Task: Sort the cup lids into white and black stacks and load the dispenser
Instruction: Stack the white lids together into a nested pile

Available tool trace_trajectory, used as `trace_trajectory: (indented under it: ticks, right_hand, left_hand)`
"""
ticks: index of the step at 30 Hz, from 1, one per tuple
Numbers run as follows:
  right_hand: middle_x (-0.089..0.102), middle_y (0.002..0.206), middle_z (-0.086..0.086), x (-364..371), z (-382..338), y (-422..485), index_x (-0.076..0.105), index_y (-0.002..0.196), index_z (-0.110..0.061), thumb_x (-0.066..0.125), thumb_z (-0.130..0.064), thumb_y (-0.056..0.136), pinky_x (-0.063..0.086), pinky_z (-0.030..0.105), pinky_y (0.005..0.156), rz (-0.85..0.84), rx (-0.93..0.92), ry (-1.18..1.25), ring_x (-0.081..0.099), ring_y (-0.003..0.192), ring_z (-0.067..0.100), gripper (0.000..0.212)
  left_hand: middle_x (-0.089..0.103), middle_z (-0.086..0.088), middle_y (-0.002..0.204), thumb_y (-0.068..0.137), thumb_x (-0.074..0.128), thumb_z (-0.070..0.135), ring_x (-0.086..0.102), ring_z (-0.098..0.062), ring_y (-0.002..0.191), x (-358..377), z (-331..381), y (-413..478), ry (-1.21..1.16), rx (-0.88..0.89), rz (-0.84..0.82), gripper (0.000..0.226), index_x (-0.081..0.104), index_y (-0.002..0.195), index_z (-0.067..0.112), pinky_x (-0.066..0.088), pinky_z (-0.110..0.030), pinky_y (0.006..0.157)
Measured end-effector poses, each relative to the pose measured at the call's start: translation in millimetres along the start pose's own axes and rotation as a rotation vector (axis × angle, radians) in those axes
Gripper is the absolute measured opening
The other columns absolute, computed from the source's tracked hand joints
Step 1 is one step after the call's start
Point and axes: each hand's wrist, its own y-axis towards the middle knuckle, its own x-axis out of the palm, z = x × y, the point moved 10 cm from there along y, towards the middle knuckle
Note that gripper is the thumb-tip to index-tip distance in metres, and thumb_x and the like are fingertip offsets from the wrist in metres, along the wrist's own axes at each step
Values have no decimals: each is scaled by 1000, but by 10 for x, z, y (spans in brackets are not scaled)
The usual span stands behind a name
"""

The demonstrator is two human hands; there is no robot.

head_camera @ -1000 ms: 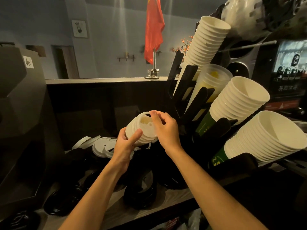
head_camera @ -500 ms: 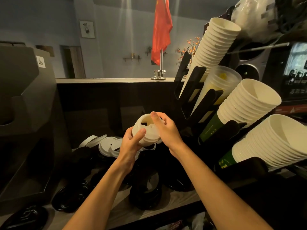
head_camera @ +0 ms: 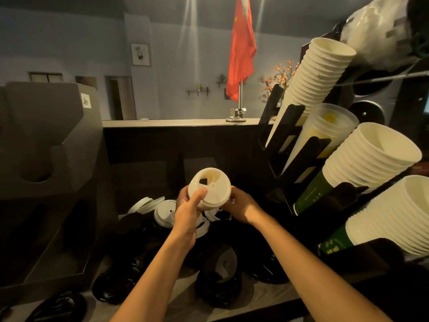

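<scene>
Head view: you hold a short nested stack of white plastic cup lids [head_camera: 210, 188] above the wooden counter [head_camera: 262, 296], tilted so its top face points toward you. Your left hand [head_camera: 186, 213] is wrapped round the stack's lower side, thumb laid up across the rim. Your right hand [head_camera: 241, 208] is curled against the right edge, its fingertips hidden behind the lids. Just beneath and to the left lie loose white lids [head_camera: 163, 211]; glossy black plastic lids [head_camera: 218, 277] are scattered nearer you.

Judgement: the white stack is being squared up. Press evenly from both sides until the rims seat flush, and align the sip holes so nothing cocks. Support the bottom lid, as a loose one may drop into the black pile. Which slot of the black dispenser rack [head_camera: 287, 135] takes lids cannot be told.
</scene>
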Motion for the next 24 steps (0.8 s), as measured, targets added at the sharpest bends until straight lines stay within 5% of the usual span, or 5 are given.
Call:
trace_trajectory:
  ticks: [9, 11, 18, 24]
  right_hand:
    - [63, 124, 6, 157, -66, 133, 60, 128, -21, 80, -49, 68, 53, 45, 98, -62, -78, -110, 63, 113, 27, 69]
    - [60, 122, 7, 117, -91, 133, 64, 121, -20, 82, -39, 74, 53, 41, 98, -20, -93, -61, 63, 109, 26, 54]
    - [64, 97, 3, -308, -50, -99, 60, 102, -14, 64, -10, 95, 49, 17, 63, 204, -44, 468, 62, 93, 20, 9]
    - [60, 109, -8, -630, 62, -343, 56, 133, -25, 69, -11, 94, 50, 25, 79, 351, 12, 769, 57, 95, 6, 44]
  left_hand:
    - [65, -11, 129, 67, 75, 41, 63, -27, 119, 14, -30, 17, -29, -20, -15, 76, 55, 137, 18, 55, -37, 95]
    - [64, -10, 129, 68, 75, 40, 63, -26, 118, 13, -26, 23, -39, -13, -12, 77, 54, 138, 16, 55, -33, 89]
    - [65, -10, 129, 58, 81, 49, 64, -28, 118, -13, -24, 31, -16, -11, -1, 90, 55, 138, 19, 56, -41, 98]
    - [62, -11, 132, 88, 73, 26, 61, -28, 120, 5, -55, 27, -12, -11, 4, 59, 51, 142, 17, 54, -36, 96]
